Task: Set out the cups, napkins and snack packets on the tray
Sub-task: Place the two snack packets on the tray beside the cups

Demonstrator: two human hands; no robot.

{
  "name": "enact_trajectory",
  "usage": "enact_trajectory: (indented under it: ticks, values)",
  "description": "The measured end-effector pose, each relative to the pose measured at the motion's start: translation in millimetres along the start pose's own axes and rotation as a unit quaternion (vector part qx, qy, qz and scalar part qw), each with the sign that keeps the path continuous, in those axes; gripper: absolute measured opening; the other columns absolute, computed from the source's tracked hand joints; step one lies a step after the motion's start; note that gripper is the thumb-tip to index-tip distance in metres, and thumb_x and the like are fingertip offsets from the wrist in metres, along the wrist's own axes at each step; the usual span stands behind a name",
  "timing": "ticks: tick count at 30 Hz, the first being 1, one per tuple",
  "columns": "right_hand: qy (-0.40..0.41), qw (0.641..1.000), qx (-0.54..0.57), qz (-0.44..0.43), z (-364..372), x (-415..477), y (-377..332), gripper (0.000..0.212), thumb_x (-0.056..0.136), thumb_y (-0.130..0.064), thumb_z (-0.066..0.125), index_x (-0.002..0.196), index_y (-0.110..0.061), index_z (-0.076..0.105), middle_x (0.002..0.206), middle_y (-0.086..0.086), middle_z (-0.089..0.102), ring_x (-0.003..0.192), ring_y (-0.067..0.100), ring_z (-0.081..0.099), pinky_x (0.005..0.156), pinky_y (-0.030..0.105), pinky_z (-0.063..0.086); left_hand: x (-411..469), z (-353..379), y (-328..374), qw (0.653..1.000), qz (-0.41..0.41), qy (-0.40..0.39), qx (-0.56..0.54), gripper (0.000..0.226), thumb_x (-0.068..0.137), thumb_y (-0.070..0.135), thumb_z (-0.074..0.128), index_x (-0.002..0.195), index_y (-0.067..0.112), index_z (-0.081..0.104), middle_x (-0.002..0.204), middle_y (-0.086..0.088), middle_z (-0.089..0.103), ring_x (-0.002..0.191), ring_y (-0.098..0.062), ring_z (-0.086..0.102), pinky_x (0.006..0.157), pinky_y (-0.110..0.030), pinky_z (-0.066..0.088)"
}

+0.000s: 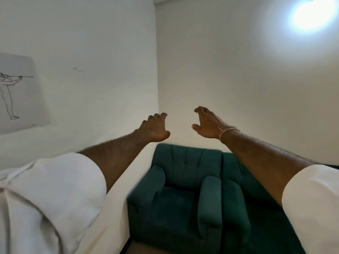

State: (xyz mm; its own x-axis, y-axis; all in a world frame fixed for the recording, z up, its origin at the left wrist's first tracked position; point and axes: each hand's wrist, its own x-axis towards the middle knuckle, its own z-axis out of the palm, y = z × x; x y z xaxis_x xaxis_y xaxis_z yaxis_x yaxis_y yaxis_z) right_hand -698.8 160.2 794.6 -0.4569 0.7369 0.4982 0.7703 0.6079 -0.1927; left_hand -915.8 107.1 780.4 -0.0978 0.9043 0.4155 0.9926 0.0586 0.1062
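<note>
Both my arms are stretched forward and up toward the corner of the room. My left hand [155,128] is raised with its fingers curled loosely and apart, holding nothing. My right hand [207,123], with a thin band at the wrist, is also raised, its fingers bent and spread and nothing in them. The two hands face each other with a gap between them. No tray, cups, napkins or snack packets are in view.
Two dark green armchairs [181,191] stand side by side against the white wall below my hands. A line drawing on paper [18,92] hangs on the left wall. A bright lamp [313,13] glares at the top right.
</note>
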Motion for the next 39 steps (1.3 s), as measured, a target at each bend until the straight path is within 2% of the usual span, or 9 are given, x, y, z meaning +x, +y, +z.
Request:
enact_trajectory:
  ticks: [5, 12, 20, 30, 39]
  values:
    - [-0.006, 0.999, -0.008, 0.032, -11, -37, 44, 0.068, 0.094, -0.032, 0.061, 0.15, -0.009, 0.031, 0.158, 0.01, 0.035, 0.136, 0.032, 0.046, 0.11, 0.043, 0.042, -7, 21, 45, 0.999, 0.007, -0.036, -0.01, 0.077, 0.086, 0.032, 0.062, 0.153, 0.02, 0.027, 0.155, -0.009, 0.038, 0.136, -0.03, 0.039, 0.101, -0.043, 0.039]
    - [-0.021, 0.994, -0.028, 0.101, -17, -100, 108, 0.069, 0.092, -0.032, 0.062, 0.149, -0.009, 0.032, 0.158, 0.011, 0.031, 0.135, 0.033, 0.046, 0.109, 0.046, 0.044, -6, 64, 119, 0.995, 0.06, -0.076, -0.032, 0.077, 0.086, 0.036, 0.064, 0.152, 0.021, 0.028, 0.153, -0.01, 0.04, 0.136, -0.03, 0.04, 0.106, -0.047, 0.041]
    - [-0.042, 0.978, -0.033, 0.204, -20, -212, 215, 0.067, 0.092, -0.033, 0.062, 0.148, -0.012, 0.033, 0.158, 0.009, 0.031, 0.137, 0.032, 0.043, 0.112, 0.047, 0.04, -32, 147, 239, 0.982, 0.127, -0.135, -0.045, 0.073, 0.085, 0.039, 0.063, 0.149, 0.021, 0.033, 0.147, -0.01, 0.045, 0.133, -0.03, 0.041, 0.103, -0.048, 0.041]
    - [-0.111, 0.935, -0.044, 0.333, 11, -410, 419, 0.063, 0.093, -0.036, 0.061, 0.146, -0.014, 0.035, 0.156, 0.006, 0.031, 0.135, 0.031, 0.044, 0.108, 0.052, 0.04, -100, 332, 450, 0.947, 0.183, -0.255, -0.061, 0.068, 0.084, 0.039, 0.062, 0.145, 0.023, 0.037, 0.143, -0.006, 0.048, 0.13, -0.028, 0.044, 0.099, -0.046, 0.041]
    - [-0.189, 0.857, 0.006, 0.48, 69, -661, 596, 0.06, 0.093, -0.032, 0.061, 0.145, -0.013, 0.037, 0.155, 0.01, 0.033, 0.133, 0.032, 0.046, 0.11, 0.05, 0.041, -206, 519, 659, 0.877, 0.268, -0.395, -0.056, 0.069, 0.086, 0.04, 0.065, 0.146, 0.021, 0.036, 0.142, -0.009, 0.049, 0.129, -0.029, 0.045, 0.102, -0.048, 0.041]
